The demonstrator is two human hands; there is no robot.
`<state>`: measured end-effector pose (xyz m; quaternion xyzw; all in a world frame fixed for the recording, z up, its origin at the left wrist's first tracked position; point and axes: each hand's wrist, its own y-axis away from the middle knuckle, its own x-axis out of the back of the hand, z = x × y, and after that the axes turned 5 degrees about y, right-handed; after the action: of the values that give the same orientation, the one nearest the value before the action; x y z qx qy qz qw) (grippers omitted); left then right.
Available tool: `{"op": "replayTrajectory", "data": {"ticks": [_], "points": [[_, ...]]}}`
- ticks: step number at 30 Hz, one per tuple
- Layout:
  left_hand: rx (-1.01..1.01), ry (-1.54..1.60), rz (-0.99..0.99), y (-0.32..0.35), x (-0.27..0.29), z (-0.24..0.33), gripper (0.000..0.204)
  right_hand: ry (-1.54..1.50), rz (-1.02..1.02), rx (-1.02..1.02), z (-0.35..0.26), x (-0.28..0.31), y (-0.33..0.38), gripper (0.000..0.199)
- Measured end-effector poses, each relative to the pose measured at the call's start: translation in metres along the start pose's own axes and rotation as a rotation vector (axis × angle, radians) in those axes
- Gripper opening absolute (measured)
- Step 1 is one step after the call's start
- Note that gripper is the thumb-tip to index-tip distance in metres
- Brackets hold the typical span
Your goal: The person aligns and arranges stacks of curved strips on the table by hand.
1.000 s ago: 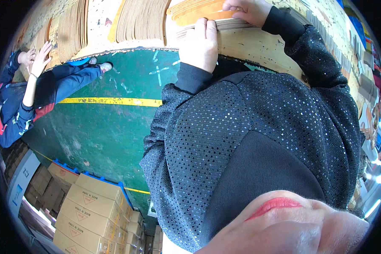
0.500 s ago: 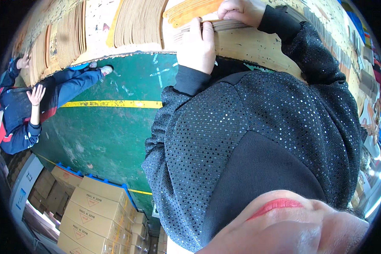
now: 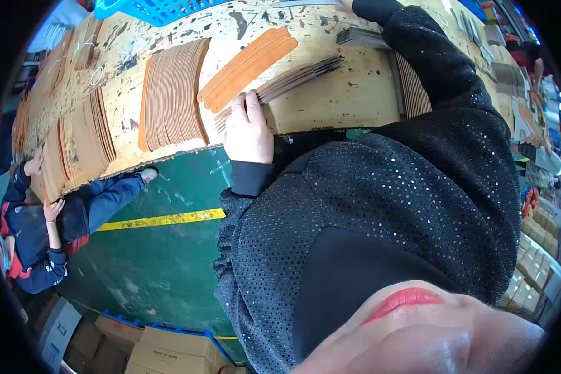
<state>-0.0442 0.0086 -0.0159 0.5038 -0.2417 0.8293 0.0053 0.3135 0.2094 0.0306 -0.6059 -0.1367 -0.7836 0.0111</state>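
My left hand [image 3: 248,134] is at the near end of a fanned bundle of thin dark strips [image 3: 299,76], fingers closed on its edge. The strips lie slantwise on the worktable [image 3: 368,93]. Beside them, to the left, is a fanned row of orange strips [image 3: 249,65] with rounded ends. My right hand [image 3: 345,5] reaches to the far edge of the picture, near a pale flat strip [image 3: 305,2]. Most of that hand is cut off, so its fingers cannot be made out. Below its wrist lies a small stack of dark grey pieces [image 3: 361,37].
A large row of brown strips [image 3: 174,93] stands left of the orange ones; more brown rows [image 3: 88,134] lie farther left. A blue basket [image 3: 159,9] is at the back. Another stack [image 3: 412,87] lies under my right arm. A co-worker [image 3: 37,230] is at the left; cartons [image 3: 174,349] stand behind.
My right hand has left the strips beside my left hand and moved far across the table. My left hand stays at the dark strips. The view has shifted, showing more of the table.
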Motion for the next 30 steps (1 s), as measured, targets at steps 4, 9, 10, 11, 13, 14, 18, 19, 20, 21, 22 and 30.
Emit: {"op": "replayTrajectory", "data": {"ticks": [4, 9, 10, 11, 13, 14, 18, 19, 20, 21, 22, 30], "points": [[-0.004, -0.014, -0.004, 0.001, -0.001, -0.002, 0.037, 0.056, 0.112, -0.003, 0.015, -0.027, -0.01, 0.025], [-0.036, -0.03, 0.027, 0.003, -0.004, -0.004, 0.04, 0.15, 0.061, 0.098, 0.016, -0.014, -0.005, 0.022], [-0.031, -0.026, 0.023, 0.004, -0.004, -0.005, 0.04, 0.14, 0.072, 0.118, 0.015, -0.014, -0.005, 0.022], [-0.021, -0.03, 0.019, 0.005, -0.004, -0.004, 0.04, 0.138, 0.068, 0.129, 0.014, -0.013, -0.001, 0.022], [-0.027, -0.033, 0.019, 0.002, -0.004, -0.002, 0.041, 0.105, 0.195, 0.059, 0.008, -0.004, 0.008, 0.024], [-0.028, -0.038, 0.015, 0.004, -0.005, -0.005, 0.042, 0.107, 0.2, 0.016, 0.009, -0.008, 0.004, 0.025], [-0.016, -0.034, 0.015, 0.004, -0.004, -0.004, 0.041, 0.147, 0.131, -0.015, 0.004, 0.008, 0.01, 0.025], [-0.021, -0.036, 0.019, 0.003, -0.004, -0.004, 0.041, 0.061, 0.233, 0.03, 0.006, 0.009, 0.013, 0.024], [-0.026, -0.038, 0.022, 0.002, -0.004, -0.003, 0.04, -0.028, 0.334, 0.074, 0.006, 0.011, 0.015, 0.022], [-0.004, -0.048, 0.011, 0.005, -0.004, -0.003, 0.04, -0.039, 0.324, 0.097, -0.015, 0.028, 0.024, 0.022], [0.003, -0.029, 0.015, 0.005, -0.004, -0.003, 0.041, -0.247, 0.401, 0.231, -0.037, 0.045, 0.038, 0.019], [0.016, 0.044, 0.018, 0.002, -0.003, -0.001, 0.039, -0.108, 0.281, 0.633, -0.142, -0.015, 0.062, 0.008]]}}
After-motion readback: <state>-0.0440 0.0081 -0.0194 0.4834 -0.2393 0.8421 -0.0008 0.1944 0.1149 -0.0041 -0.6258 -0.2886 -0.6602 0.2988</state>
